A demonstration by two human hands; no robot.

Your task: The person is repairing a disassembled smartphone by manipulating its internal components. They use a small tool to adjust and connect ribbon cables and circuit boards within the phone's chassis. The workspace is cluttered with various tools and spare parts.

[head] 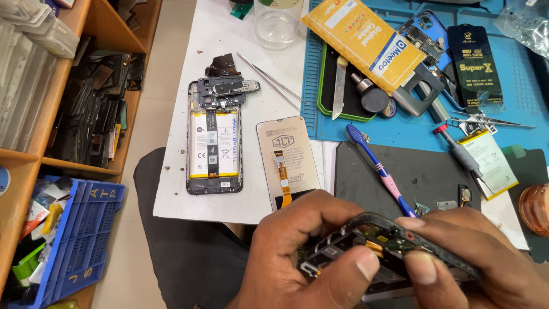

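We hold a black phone frame [377, 252] near us, low in the scene, right of the opened phone [214, 137]. Our left hand [297, 257] and right hand [474, 257] pinch its long edges, thumbs on top. It looks light, thin and fragile; the bare edges seem safest to grip, clear of the circuit parts.

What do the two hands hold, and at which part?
Both hands grip one black phone frame: the left hand at its left end, the right hand at its right end.
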